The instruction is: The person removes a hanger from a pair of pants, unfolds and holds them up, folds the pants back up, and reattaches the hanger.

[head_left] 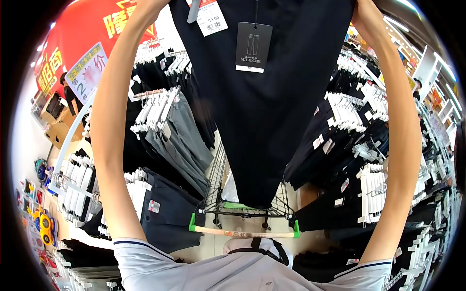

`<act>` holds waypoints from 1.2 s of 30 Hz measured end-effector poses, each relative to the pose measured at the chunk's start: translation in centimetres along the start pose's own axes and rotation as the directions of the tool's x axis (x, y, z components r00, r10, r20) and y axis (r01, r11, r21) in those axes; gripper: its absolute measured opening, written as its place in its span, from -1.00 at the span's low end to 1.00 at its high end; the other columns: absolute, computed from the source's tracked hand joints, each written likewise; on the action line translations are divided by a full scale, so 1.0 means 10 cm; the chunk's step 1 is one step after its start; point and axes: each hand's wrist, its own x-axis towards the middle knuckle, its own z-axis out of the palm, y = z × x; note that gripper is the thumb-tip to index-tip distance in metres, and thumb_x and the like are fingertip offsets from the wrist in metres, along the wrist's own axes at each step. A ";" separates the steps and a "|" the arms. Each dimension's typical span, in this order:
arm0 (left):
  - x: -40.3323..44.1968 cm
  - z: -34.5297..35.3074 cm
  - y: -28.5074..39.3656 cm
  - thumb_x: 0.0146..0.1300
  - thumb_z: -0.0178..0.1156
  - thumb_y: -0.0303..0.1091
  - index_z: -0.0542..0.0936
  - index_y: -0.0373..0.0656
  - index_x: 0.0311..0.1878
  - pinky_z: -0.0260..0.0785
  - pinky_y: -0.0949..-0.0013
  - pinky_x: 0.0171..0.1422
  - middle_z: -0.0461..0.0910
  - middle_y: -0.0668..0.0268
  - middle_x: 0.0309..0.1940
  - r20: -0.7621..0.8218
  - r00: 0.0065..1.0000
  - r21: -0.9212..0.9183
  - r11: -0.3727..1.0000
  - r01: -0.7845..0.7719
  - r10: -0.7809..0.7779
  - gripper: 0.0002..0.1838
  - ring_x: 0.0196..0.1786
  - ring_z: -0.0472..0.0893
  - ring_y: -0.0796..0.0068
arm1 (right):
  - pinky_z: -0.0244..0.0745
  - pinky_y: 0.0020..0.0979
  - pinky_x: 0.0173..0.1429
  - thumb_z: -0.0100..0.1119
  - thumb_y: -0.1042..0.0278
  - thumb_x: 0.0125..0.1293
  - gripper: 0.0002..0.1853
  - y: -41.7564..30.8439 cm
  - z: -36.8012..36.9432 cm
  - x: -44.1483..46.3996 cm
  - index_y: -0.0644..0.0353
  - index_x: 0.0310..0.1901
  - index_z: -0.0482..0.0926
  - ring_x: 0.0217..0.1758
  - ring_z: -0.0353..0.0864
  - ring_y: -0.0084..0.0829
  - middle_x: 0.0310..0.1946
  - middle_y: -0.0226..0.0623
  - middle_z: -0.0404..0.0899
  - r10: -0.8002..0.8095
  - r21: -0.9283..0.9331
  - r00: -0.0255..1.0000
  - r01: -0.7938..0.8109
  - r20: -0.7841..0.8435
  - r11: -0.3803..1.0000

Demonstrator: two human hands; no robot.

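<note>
A pair of dark trousers [267, 111] hangs stretched out in front of me, its legs reaching down toward the cart. At the upper left edge my left hand [154, 5] is closed on one top corner, partly cut off by the frame. My right hand [366, 20] grips the opposite top corner. A black hang tag [253, 47] with a trouser drawing dangles on the front. Beside it is a white price tag [212, 18] reading 99.00, next to a grey security tag [193, 10].
Below the trousers stands a wire shopping cart [208, 194] with a wooden-coloured handle [242, 233]. Racks of trousers on white hangers [156, 110] line both sides. Grey trousers [177, 140] hang at left. A sign [87, 72], a red banner [77, 34] and a person [72, 97] are farther left.
</note>
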 end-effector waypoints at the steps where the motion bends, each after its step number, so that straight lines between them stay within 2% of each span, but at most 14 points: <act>1: -0.06 0.02 0.01 0.56 0.18 0.04 0.72 -0.39 0.02 0.49 0.45 -0.04 0.76 0.34 -0.21 -0.005 0.999 0.014 0.999 0.041 -0.041 -0.46 -0.18 0.66 0.59 | 0.65 -0.39 0.18 -0.04 -0.05 0.66 -0.52 0.03 -0.03 0.01 0.15 0.32 0.53 0.13 0.71 -0.51 0.15 -0.40 0.70 0.008 -0.003 1.000 -0.008 -0.004 1.000; 11: -0.53 0.24 0.13 0.53 0.23 -0.01 0.71 -0.35 0.04 0.51 0.48 0.03 0.77 0.33 -0.15 -0.052 0.998 -0.102 0.994 -0.040 0.034 -0.52 -0.16 0.68 0.57 | 0.73 -0.39 0.01 -0.08 -0.12 0.65 -0.46 0.10 -0.16 -0.34 0.15 0.35 0.50 0.01 0.79 -0.48 0.15 -0.29 0.72 0.135 -0.008 0.991 -0.135 -0.021 0.991; 12: -0.57 0.26 0.15 0.53 0.24 -0.02 0.69 -0.34 0.14 0.51 0.48 0.08 0.77 0.31 -0.12 -0.055 0.997 -0.187 0.982 0.041 -0.052 -0.51 -0.10 0.69 0.55 | 0.73 -0.38 0.00 -0.09 -0.13 0.66 -0.45 0.07 -0.18 -0.45 0.18 0.34 0.51 0.00 0.80 -0.43 0.13 -0.25 0.72 0.140 -0.054 0.990 -0.140 -0.018 0.989; 13: -0.39 0.07 -0.18 0.51 0.26 -0.01 0.70 -0.34 0.10 0.48 0.53 -0.14 0.74 0.40 -0.14 -0.101 0.980 -0.175 0.973 0.150 -0.169 -0.51 -0.21 0.67 0.71 | 0.73 -0.37 0.02 -0.06 -0.11 0.65 -0.45 0.01 -0.02 -0.58 0.21 0.31 0.52 0.03 0.79 -0.39 0.12 -0.25 0.72 0.092 -0.049 0.994 -0.095 -0.067 0.994; 14: -0.48 0.16 -0.07 0.49 0.28 -0.01 0.62 -0.43 0.23 0.48 0.47 0.24 0.74 0.22 0.07 -0.075 0.994 -0.248 0.967 0.062 -0.083 -0.42 0.08 0.70 0.52 | 0.72 -0.36 0.05 -0.04 -0.09 0.65 -0.46 0.20 -0.21 -0.40 0.23 0.32 0.51 0.08 0.77 -0.40 0.14 -0.24 0.71 0.083 0.082 0.993 -0.076 -0.083 0.994; 18: -0.63 -0.06 -0.12 0.56 0.20 -0.20 0.60 -0.37 0.30 0.52 0.46 0.23 0.69 0.17 0.14 -0.069 0.987 -0.263 0.957 0.126 -0.149 -0.55 0.10 0.71 0.52 | 0.65 -0.44 -0.02 -0.06 -0.06 0.67 -0.48 0.13 -0.22 -0.66 0.25 0.28 0.55 0.00 0.73 -0.50 0.05 -0.33 0.73 0.098 0.130 0.995 -0.095 -0.022 0.987; 24: -1.03 -0.30 0.26 0.55 0.20 -0.17 0.53 -0.50 0.30 0.57 0.43 0.24 0.67 0.08 0.16 -0.019 0.953 -0.297 0.912 0.285 -0.304 -0.47 0.11 0.73 0.41 | 0.59 -0.51 -0.15 -0.04 0.01 0.68 -0.54 -0.25 -0.08 -1.15 0.27 0.14 0.64 -0.20 0.70 -0.59 -0.11 -0.38 0.74 0.180 0.115 0.983 -0.175 -0.036 0.978; 25: -1.08 -0.35 0.35 0.65 -0.02 -0.31 0.46 -0.27 0.48 0.48 0.35 0.42 0.48 0.10 0.39 -0.011 0.910 -0.292 0.872 0.392 -0.413 -0.55 0.33 0.60 0.37 | 0.59 -0.52 -0.14 -0.04 0.01 0.68 -0.54 -0.23 -0.08 -1.18 0.27 0.15 0.64 -0.18 0.70 -0.60 -0.10 -0.39 0.74 0.100 0.148 0.995 -0.097 -0.010 0.984; 28: -1.41 -0.58 0.55 0.60 -0.01 -0.48 0.40 -0.10 0.55 0.46 0.32 0.48 0.38 0.14 0.37 0.076 0.952 -0.155 0.940 0.305 -0.296 -0.50 0.35 0.55 0.32 | 0.58 -0.54 -0.13 -0.02 0.01 0.67 -0.55 -0.44 -0.04 -1.50 0.25 0.17 0.63 -0.16 0.68 -0.65 -0.09 -0.42 0.73 0.091 0.121 0.996 -0.090 -0.004 0.989; 31: -1.80 -0.49 1.19 0.52 0.03 -0.61 0.40 -0.07 0.56 0.50 0.31 0.43 0.42 0.15 0.33 -0.019 0.914 -0.141 0.906 0.398 -0.404 -0.43 0.30 0.57 0.31 | 0.59 -0.55 -0.14 0.01 0.00 0.66 -0.57 -0.75 -0.02 -1.94 0.22 0.15 0.65 -0.19 0.69 -0.64 -0.13 -0.44 0.74 0.209 0.091 0.976 -0.204 -0.054 0.975; 33: -2.08 -0.55 1.44 0.49 0.05 -0.64 0.40 -0.07 0.56 0.52 0.32 0.41 0.49 0.15 0.27 0.055 0.951 -0.087 0.947 0.309 -0.305 -0.41 0.23 0.61 0.33 | 0.63 -0.55 -0.10 0.01 0.00 0.66 -0.58 -0.94 -0.58 -2.07 0.20 0.11 0.65 -0.17 0.74 -0.62 -0.11 -0.44 0.76 0.061 0.324 0.780 -0.328 0.622 0.887; 34: -2.20 -0.59 1.55 0.50 0.05 -0.62 0.40 -0.09 0.55 0.52 0.31 0.39 0.58 0.17 0.19 0.060 0.958 -0.028 0.959 0.281 -0.279 -0.42 0.16 0.65 0.33 | 0.66 -0.53 -0.08 0.00 0.01 0.66 -0.59 -0.94 -0.40 -2.25 0.20 0.10 0.64 -0.14 0.75 -0.61 -0.09 -0.42 0.77 0.134 0.278 0.929 -0.237 0.345 0.931; 35: -2.32 -0.63 1.65 0.52 0.27 -0.17 0.66 -0.44 0.12 0.58 0.48 0.13 0.74 0.16 0.02 0.084 0.981 -0.081 0.980 0.181 -0.175 -0.57 0.00 0.74 0.50 | 0.68 -0.51 -0.05 -0.01 0.03 0.67 -0.61 -0.97 -0.22 -2.45 0.19 0.08 0.64 -0.11 0.77 -0.59 -0.07 -0.41 0.77 0.167 0.193 0.985 -0.170 0.029 0.966; 36: -2.43 -0.64 1.81 0.52 0.27 -0.17 0.67 -0.41 0.10 0.57 0.50 0.11 0.74 0.19 0.00 0.065 0.975 -0.082 0.973 0.217 -0.212 -0.59 -0.02 0.74 0.53 | 0.69 -0.50 -0.03 -0.01 0.04 0.67 -0.61 -0.99 -0.22 -2.56 0.20 0.09 0.64 -0.09 0.77 -0.58 -0.06 -0.39 0.77 0.130 0.223 0.991 -0.134 0.033 0.966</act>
